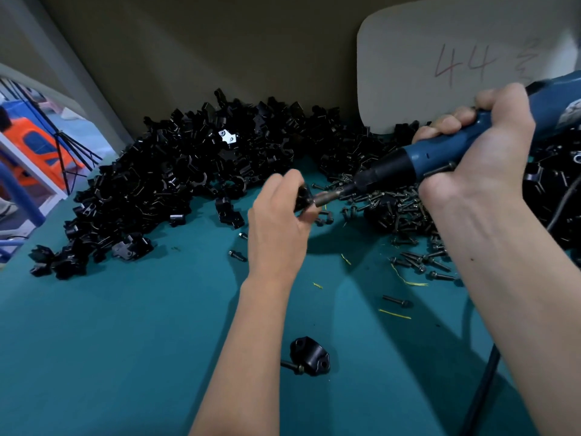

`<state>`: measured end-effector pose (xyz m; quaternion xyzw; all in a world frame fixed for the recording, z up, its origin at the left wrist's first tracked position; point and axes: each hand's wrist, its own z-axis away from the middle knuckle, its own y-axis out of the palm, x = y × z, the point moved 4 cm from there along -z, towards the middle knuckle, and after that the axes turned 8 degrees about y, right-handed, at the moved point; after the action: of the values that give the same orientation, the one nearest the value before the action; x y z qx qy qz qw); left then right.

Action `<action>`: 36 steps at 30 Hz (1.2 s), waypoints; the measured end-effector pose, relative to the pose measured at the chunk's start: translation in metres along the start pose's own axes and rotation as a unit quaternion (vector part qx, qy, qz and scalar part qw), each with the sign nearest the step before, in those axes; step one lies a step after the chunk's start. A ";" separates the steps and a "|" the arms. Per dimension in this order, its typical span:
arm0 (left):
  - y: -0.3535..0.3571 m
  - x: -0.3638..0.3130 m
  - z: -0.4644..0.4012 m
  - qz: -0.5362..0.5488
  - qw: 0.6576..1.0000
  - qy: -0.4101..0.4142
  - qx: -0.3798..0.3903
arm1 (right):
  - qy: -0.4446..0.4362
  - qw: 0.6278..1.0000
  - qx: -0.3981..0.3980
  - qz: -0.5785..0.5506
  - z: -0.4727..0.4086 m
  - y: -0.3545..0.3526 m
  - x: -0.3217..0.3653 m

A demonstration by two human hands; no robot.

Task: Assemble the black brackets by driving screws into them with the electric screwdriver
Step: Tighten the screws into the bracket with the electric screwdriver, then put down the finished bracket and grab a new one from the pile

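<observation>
Teal table (125,341): left hand (276,221) pinches a black bracket (302,196) at its fingertips; right hand (478,146) grips the screwdriver (440,152), tip meeting the bracket

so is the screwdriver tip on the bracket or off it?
On it. The screwdriver, gripped by the right hand, has its tip against the bracket that the left hand holds.

I could read just one marking: "44", handwritten in red on the pale rounded card (440,58) leaning against the back wall. Fainter scrawl sat just right of it, too blurred for me to make out.
</observation>
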<state>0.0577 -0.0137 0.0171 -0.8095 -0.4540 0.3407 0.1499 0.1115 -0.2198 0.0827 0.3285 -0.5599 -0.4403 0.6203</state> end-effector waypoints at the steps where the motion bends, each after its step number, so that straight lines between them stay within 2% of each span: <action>1: -0.006 0.004 -0.001 -0.010 1.000 -0.006 -0.017 | 0.015 1.000 0.019 -0.017 0.001 0.002 0.001; 3: -0.014 0.015 -0.002 0.034 0.996 -0.078 -0.037 | 0.035 0.998 0.051 -0.007 0.002 0.004 0.002; 4: -0.015 0.021 -0.001 0.102 0.982 -0.151 -0.051 | 0.034 0.998 0.053 0.030 0.001 0.004 0.002; 5: -0.014 0.025 0.001 0.203 0.947 -0.238 -0.070 | 0.033 0.995 0.044 0.078 0.002 0.004 0.000; 6: -0.009 0.027 0.003 0.329 0.884 -0.323 -0.082 | 0.034 0.991 0.033 0.124 0.002 0.003 -0.004; 7: -0.003 0.027 0.005 0.442 0.805 -0.386 -0.082 | 0.042 0.986 0.024 0.159 0.001 0.001 -0.007; 8: 0.001 0.026 0.006 0.521 0.737 -0.424 -0.076 | 0.057 0.982 0.028 0.177 0.002 0.000 -0.012; 9: 0.004 0.025 0.006 0.568 0.693 -0.439 -0.067 | 0.078 0.978 0.039 0.189 0.002 -0.001 -0.016; 10: 0.005 0.023 0.005 0.597 0.668 -0.439 -0.058 | 0.103 0.972 0.052 0.203 0.002 -0.002 -0.021; 13: 0.005 0.018 0.001 0.635 0.651 -0.415 -0.039 | 0.154 0.947 0.074 0.273 0.001 -0.007 -0.033; 16: 0.005 0.015 -0.001 0.639 0.650 -0.410 -0.023 | 0.146 0.910 0.089 0.377 0.000 -0.012 -0.045; 19: 0.005 0.013 -0.002 0.638 0.653 -0.408 -0.015 | 0.141 0.890 0.103 0.421 -0.004 -0.019 -0.054; 23: 0.003 0.011 -0.005 0.655 0.646 -0.391 -0.014 | 0.092 0.839 0.065 0.532 -0.012 -0.028 -0.052; 26: 0.002 0.010 -0.006 0.650 0.664 -0.368 -0.012 | 0.065 0.812 0.032 0.579 -0.016 -0.035 -0.051; 28: 0.002 0.007 -0.008 0.636 0.684 -0.356 -0.013 | 0.055 0.777 0.029 0.626 -0.016 -0.038 -0.054; 31: 0.003 0.006 -0.007 0.579 0.739 -0.342 -0.035 | 0.037 0.707 0.031 0.706 -0.012 -0.041 -0.060; 32: 0.003 0.008 -0.006 0.532 0.781 -0.324 -0.042 | 0.023 0.689 0.030 0.724 -0.011 -0.040 -0.060; 34: -0.001 0.010 -0.005 0.377 0.890 -0.253 -0.042 | -0.021 0.682 0.040 0.730 -0.011 -0.033 -0.055; 35: -0.001 0.007 -0.006 0.311 0.928 -0.203 -0.038 | -0.050 0.678 0.056 0.732 -0.011 -0.026 -0.051; 36: 0.000 0.002 -0.008 0.280 0.944 -0.173 -0.040 | -0.078 0.660 0.085 0.742 -0.010 -0.019 -0.045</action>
<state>0.0639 -0.0114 0.0224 -0.8379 -0.2412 0.4854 -0.0644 0.1190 -0.1870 0.0458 -0.1806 -0.6993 0.1916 0.6645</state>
